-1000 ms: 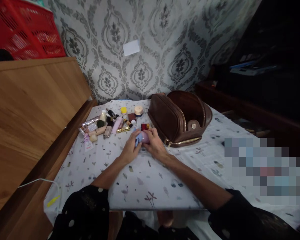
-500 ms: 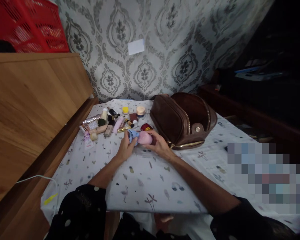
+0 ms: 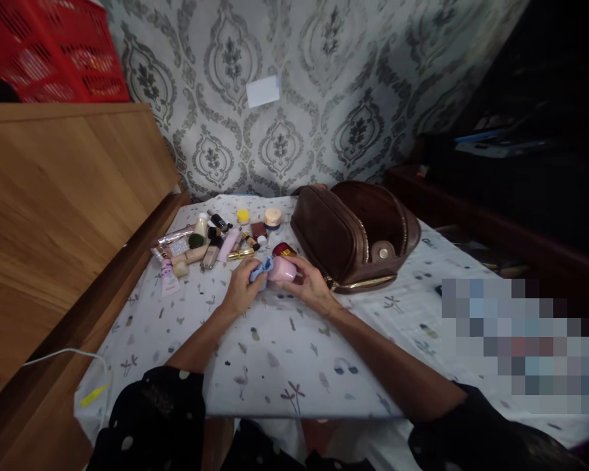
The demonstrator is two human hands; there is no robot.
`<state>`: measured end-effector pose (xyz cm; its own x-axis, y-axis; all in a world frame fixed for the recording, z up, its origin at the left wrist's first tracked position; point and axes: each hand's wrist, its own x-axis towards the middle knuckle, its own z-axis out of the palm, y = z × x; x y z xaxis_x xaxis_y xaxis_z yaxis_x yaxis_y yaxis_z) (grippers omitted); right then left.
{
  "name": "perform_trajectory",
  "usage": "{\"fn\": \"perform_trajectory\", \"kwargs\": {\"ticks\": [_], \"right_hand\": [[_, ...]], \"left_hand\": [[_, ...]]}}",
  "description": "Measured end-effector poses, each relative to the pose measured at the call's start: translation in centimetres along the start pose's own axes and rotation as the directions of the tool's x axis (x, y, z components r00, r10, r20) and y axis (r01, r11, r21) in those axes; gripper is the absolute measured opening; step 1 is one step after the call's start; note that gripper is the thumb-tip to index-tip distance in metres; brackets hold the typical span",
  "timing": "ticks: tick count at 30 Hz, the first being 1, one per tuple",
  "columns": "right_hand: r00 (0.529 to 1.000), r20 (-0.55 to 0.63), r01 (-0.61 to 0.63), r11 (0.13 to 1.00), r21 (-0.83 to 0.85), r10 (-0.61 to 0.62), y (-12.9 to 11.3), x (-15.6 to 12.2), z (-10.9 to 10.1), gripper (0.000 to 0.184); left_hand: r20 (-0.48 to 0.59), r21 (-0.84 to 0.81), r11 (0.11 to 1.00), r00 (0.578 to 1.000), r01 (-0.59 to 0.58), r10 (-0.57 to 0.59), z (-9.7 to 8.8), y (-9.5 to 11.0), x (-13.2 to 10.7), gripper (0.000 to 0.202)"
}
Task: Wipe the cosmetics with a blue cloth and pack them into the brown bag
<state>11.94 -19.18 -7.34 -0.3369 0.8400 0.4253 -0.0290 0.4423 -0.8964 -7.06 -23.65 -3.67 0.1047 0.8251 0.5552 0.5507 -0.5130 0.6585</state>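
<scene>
My right hand (image 3: pixel 310 284) grips a small pink rounded container (image 3: pixel 281 269) just above the patterned tablecloth (image 3: pixel 285 340). My left hand (image 3: pixel 240 288) pinches a light blue cloth (image 3: pixel 260 269) pressed against the container's left side. Both hands meet in the middle of the table, just in front of a red and gold compact (image 3: pixel 283 250). An open brown leather bag (image 3: pixel 358 235) lies to the right of my hands.
Several cosmetics (image 3: pixel 211 242) lie scattered at the table's far left: tubes, small bottles, a yellow pot (image 3: pixel 243 216) and a cream jar (image 3: pixel 273 217). A wooden headboard (image 3: pixel 63 216) runs along the left, a red crate (image 3: pixel 49 52) above it. Dark furniture stands at right.
The pink container has turned in my right hand and the blue cloth has shifted across its left side. The hands stay in nearly the same place.
</scene>
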Motion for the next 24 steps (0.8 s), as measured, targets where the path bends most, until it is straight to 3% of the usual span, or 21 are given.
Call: {"fn": "perform_trajectory", "kwargs": {"ticks": [7,13,16,19,21,24], "right_hand": [[0.997,-0.059,0.044,0.987,-0.153,-0.054,0.1,0.0,-0.2,0.056],[0.974,0.151,0.217,0.903,-0.371,-0.171,-1.3,-0.8,0.1,0.052],[0.955,0.244,0.250,0.906,-0.343,-0.171,-2.0,-1.0,0.3,0.049],[0.961,0.236,0.185,0.968,-0.170,-0.142,-1.9,-1.1,0.6,0.055],[0.978,0.192,0.092,0.995,-0.027,-0.085,-1.6,-1.0,0.8,0.060],[0.995,0.101,-0.028,0.990,0.137,0.015,-1.1,-0.7,1.1,0.069]], "left_hand": [[0.013,0.006,0.997,0.997,-0.078,0.078,0.3,0.9,-0.8,0.012],[-0.039,0.053,0.990,0.990,-0.133,0.135,0.3,1.7,-1.0,0.016],[-0.053,-0.014,0.999,0.998,-0.046,0.045,-0.2,1.4,-0.4,0.017],[-0.035,-0.181,0.977,0.992,0.111,-0.120,-0.7,0.5,0.1,0.025],[-0.002,-0.350,0.906,0.967,0.236,-0.253,-0.6,-0.3,0.2,0.033],[0.095,-0.542,0.725,0.888,0.425,-0.450,0.0,-1.2,0.0,0.048]]}}
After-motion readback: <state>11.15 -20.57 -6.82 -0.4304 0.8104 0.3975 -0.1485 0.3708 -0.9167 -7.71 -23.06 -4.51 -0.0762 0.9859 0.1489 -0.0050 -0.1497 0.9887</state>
